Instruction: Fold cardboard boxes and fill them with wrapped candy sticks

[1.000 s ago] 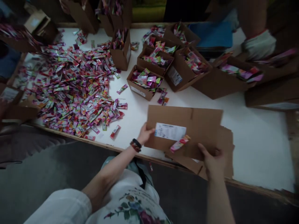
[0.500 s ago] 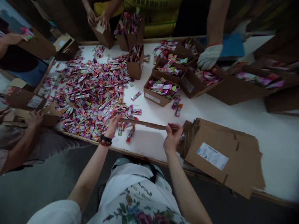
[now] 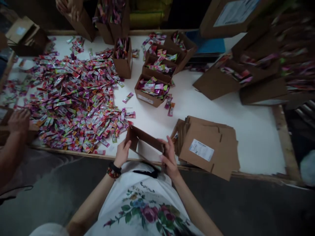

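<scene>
Between my hands is a brown cardboard box (image 3: 147,139), opened out into a four-sided frame with the white table showing through it. My left hand (image 3: 122,153) grips its left end, thumb on the near side. At the right end my right hand (image 3: 169,156) holds the box wall between thumb and fingers. Just right of that hand lies a stack of flat folded cartons (image 3: 223,147), the top one with a white label (image 3: 201,149). A big heap of small colourful sachets (image 3: 81,95) spreads to the left of the box.
Beyond my hands stands a filled box of sachets (image 3: 147,98), with more filled boxes (image 3: 162,59) behind it. At the left edge is another person's hand (image 3: 19,121); other hands (image 3: 71,8) hold a box at the far side. The table's wooden edge (image 3: 246,177) runs in front of me.
The flat cardboard between my hands has opened into a box frame. My view has shifted right. Across the table, the gloved hand has left view and a labelled box appears near the top right.
</scene>
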The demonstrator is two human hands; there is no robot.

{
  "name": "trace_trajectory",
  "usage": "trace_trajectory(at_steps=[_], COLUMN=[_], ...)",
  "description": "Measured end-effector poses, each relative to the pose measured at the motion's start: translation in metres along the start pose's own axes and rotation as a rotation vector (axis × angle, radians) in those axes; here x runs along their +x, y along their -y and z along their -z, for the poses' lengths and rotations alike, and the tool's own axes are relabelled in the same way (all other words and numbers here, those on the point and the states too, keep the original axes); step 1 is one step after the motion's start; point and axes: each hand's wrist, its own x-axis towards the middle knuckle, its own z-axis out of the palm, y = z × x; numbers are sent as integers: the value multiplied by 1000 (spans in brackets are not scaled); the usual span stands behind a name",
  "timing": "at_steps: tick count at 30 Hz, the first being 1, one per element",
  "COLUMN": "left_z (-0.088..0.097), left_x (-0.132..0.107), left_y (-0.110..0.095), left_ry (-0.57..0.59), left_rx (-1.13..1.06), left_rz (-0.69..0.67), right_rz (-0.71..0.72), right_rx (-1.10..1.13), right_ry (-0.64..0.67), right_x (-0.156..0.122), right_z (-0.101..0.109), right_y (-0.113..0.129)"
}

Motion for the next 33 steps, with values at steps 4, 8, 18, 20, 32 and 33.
trace_trajectory(at_steps=[4,8,18,20,32,33], left_z=[-7,6,28,19,-25,-26], left_x=[-15,-17,-20,-19,-3,-4], left_y=[3,11,9,15,49,45], left_ry=[60,87,498,494,-311,-190], left_rx=[21,226,608,631,518,640], left_rz=[-145,-201,-372,-383,-752,-803], right_rz=[-209,-311,-235,-165,400,386], right_rx=[35,-1,-157,-312,-1203,-1212], right_ry=[-50,-181,-73,-55,965,993], right_x=[-16,-18,29,42,31,29], right_z=[-4,7,23,23,23,20], right_y=[-36,-67,-70,-70,5,-3])
